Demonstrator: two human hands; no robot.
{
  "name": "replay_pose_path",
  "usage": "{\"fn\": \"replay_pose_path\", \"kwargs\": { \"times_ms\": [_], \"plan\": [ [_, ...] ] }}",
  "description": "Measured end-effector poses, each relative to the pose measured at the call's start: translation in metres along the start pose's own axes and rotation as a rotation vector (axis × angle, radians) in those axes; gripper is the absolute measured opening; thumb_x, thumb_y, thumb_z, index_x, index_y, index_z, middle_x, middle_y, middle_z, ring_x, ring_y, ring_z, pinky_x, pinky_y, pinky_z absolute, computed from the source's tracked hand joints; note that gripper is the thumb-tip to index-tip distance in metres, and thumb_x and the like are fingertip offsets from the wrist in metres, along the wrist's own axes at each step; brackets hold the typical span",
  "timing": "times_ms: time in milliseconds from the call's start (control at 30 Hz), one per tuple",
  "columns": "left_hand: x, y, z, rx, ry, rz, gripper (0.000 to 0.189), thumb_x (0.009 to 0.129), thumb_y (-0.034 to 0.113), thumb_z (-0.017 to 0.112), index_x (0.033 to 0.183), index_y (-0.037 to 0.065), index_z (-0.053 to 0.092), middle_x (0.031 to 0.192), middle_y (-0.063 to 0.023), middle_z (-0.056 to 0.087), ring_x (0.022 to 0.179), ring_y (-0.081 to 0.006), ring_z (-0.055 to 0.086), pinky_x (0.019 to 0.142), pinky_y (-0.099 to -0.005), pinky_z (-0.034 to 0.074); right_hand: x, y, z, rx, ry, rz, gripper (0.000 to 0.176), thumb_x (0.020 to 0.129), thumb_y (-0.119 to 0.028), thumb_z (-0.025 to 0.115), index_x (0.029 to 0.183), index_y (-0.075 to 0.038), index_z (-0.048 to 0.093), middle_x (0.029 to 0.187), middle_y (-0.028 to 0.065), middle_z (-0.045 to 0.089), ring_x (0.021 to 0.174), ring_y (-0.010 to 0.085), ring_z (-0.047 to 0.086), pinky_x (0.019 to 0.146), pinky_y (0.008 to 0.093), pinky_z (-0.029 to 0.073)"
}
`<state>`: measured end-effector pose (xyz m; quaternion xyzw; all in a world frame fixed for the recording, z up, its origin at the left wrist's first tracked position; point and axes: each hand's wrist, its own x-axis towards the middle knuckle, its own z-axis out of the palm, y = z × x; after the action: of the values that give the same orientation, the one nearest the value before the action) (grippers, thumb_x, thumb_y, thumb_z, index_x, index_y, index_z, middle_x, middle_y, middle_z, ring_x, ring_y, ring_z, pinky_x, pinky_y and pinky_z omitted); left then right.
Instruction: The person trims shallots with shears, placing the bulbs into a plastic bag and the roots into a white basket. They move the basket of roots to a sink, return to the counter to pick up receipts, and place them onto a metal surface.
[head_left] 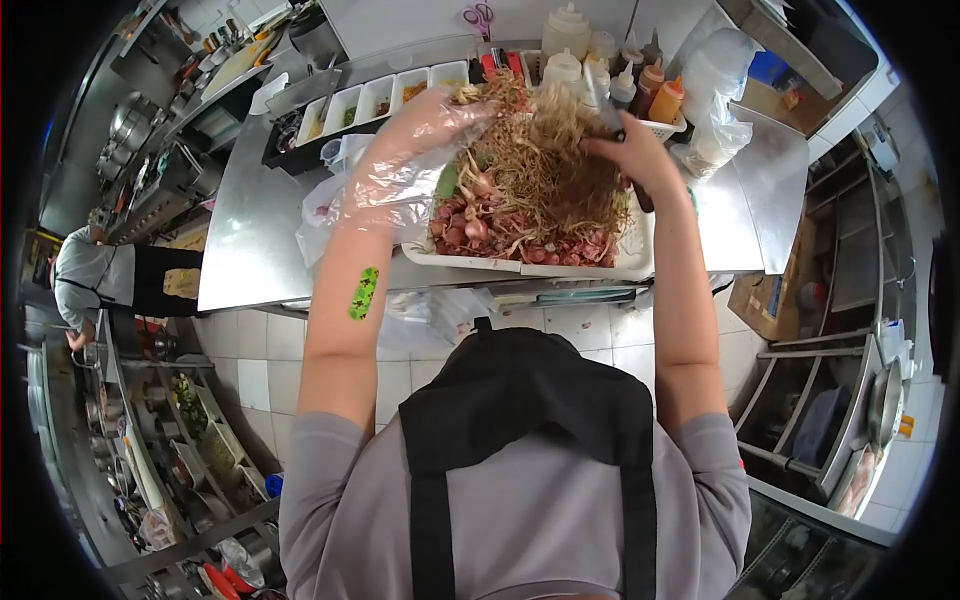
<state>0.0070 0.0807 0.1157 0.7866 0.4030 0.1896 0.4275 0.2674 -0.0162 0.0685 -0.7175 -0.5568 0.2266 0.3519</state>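
A white tray (630, 262) on the steel counter (250, 230) holds a heap of red shallots (480, 225) with dry, straw-like stalks (545, 165) piled on top. My left hand (430, 125), in a clear plastic glove, lies on the left side of the heap and grips some stalks. My right hand (630, 150) is on the heap's right side, closed around a dark handle (642, 195), apparently a knife; its blade is hidden in the stalks. A green patch (363, 292) sticks to my left forearm.
Squeeze bottles (600, 60) and a row of white condiment tubs (385, 95) stand behind the tray. Plastic bags (330, 205) lie left of it, and a bagged stack (715, 85) stands at the right. Another person (90, 275) works at far left. Shelves with pans (880, 400) are on the right.
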Motion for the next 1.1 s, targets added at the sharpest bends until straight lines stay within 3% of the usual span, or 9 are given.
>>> {"fn": "replay_pose_path", "kwargs": {
  "times_ms": [267, 333, 500, 633, 700, 867, 933, 1033, 1100],
  "plan": [
    [0.017, -0.015, 0.036, -0.180, -0.226, -0.039, 0.065, 0.086, 0.058, 0.047, 0.121, 0.004, 0.050, 0.105, -0.0057, 0.059, 0.090, -0.0147, 0.054, 0.077, -0.0261, 0.043, -0.004, -0.067, 0.026, 0.227, -0.056, -0.306, 0.066, 0.071, -0.027, 0.075, 0.123, 0.003, 0.046, 0.085, 0.0121, 0.060, 0.052, 0.0107, 0.050, 0.040, 0.0256, 0.038],
    [0.023, -0.030, 0.050, -0.519, 0.079, -0.292, 0.072, 0.086, 0.062, 0.039, 0.131, 0.006, 0.041, 0.124, -0.0082, 0.050, 0.109, -0.0202, 0.049, 0.091, -0.0302, 0.039, 0.014, -0.059, 0.031, 0.184, -0.060, -0.265, 0.059, 0.071, -0.025, 0.075, 0.118, 0.002, 0.051, 0.080, 0.0107, 0.061, 0.051, 0.0112, 0.050, 0.043, 0.0263, 0.040],
    [0.000, -0.058, 0.066, -0.931, -0.339, -0.040, 0.082, 0.082, 0.073, 0.021, 0.116, 0.006, 0.052, 0.083, -0.0060, 0.058, 0.080, -0.0175, 0.058, 0.057, -0.0322, 0.051, 0.025, -0.039, 0.020, 0.379, 0.035, -0.112, 0.034, 0.074, -0.016, 0.070, 0.101, 0.002, 0.061, 0.064, 0.0069, 0.059, 0.044, 0.0125, 0.049, 0.040, 0.0274, 0.039],
    [-0.013, -0.063, 0.068, -1.050, -0.309, -0.051, 0.070, 0.087, 0.064, 0.035, 0.115, 0.002, 0.052, 0.081, -0.0050, 0.057, 0.079, -0.0173, 0.058, 0.061, -0.0309, 0.050, 0.028, -0.019, 0.005, 0.515, 0.159, 0.009, 0.028, 0.076, -0.013, 0.069, 0.095, 0.003, 0.056, 0.060, 0.0010, 0.052, 0.037, 0.0086, 0.040, 0.036, 0.0236, 0.034],
    [-0.033, -0.043, 0.060, -0.719, -0.246, -0.089, 0.050, 0.088, 0.045, 0.053, 0.113, 0.002, 0.054, 0.079, -0.0042, 0.056, 0.080, -0.0169, 0.057, 0.066, -0.0293, 0.048, 0.024, -0.014, -0.002, 0.507, 0.163, 0.021, 0.031, 0.076, -0.012, 0.068, 0.099, 0.005, 0.056, 0.064, 0.0036, 0.055, 0.037, 0.0096, 0.041, 0.035, 0.0247, 0.034],
    [-0.017, -0.066, 0.076, -0.868, -0.191, -0.049, 0.031, 0.085, 0.026, 0.060, 0.107, 0.005, 0.055, 0.080, -0.0036, 0.056, 0.077, -0.0146, 0.056, 0.070, -0.0288, 0.047, 0.018, 0.003, -0.003, 0.419, 0.106, 0.054, 0.033, 0.077, -0.012, 0.067, 0.101, 0.007, 0.057, 0.071, 0.0060, 0.059, 0.035, 0.0087, 0.038, 0.035, 0.0240, 0.034],
    [-0.013, -0.064, 0.079, -0.868, -0.131, -0.100, 0.028, 0.086, 0.026, 0.059, 0.104, 0.005, 0.056, 0.081, -0.0041, 0.056, 0.075, -0.0138, 0.056, 0.070, -0.0294, 0.048, 0.011, 0.001, -0.009, 0.284, -0.029, 0.100, 0.044, 0.078, -0.023, 0.069, 0.109, 0.004, 0.052, 0.068, 0.0047, 0.057, 0.046, 0.0129, 0.049, 0.041, 0.0254, 0.040],
    [-0.011, -0.055, 0.083, -0.286, 0.023, -0.137, 0.026, 0.087, 0.022, 0.055, 0.095, -0.002, 0.052, 0.080, -0.0110, 0.059, 0.071, -0.0202, 0.059, 0.066, -0.0336, 0.049, 0.001, 0.001, 0.008, -0.233, 0.524, -0.295, 0.052, 0.088, -0.025, 0.056, 0.127, 0.001, 0.034, 0.097, 0.0218, 0.060, 0.094, 0.0342, 0.058, 0.070, 0.0394, 0.049],
    [-0.006, -0.072, 0.093, -0.059, 0.114, 0.065, 0.025, 0.087, 0.021, 0.055, 0.095, -0.002, 0.051, 0.079, -0.0147, 0.060, 0.073, -0.0262, 0.060, 0.066, -0.0361, 0.048, -0.030, -0.039, 0.007, -0.152, 0.406, -0.249, 0.044, 0.087, -0.016, 0.050, 0.125, 0.002, 0.036, 0.095, 0.0247, 0.059, 0.090, 0.0381, 0.059, 0.074, 0.0426, 0.048]
  ]
}}
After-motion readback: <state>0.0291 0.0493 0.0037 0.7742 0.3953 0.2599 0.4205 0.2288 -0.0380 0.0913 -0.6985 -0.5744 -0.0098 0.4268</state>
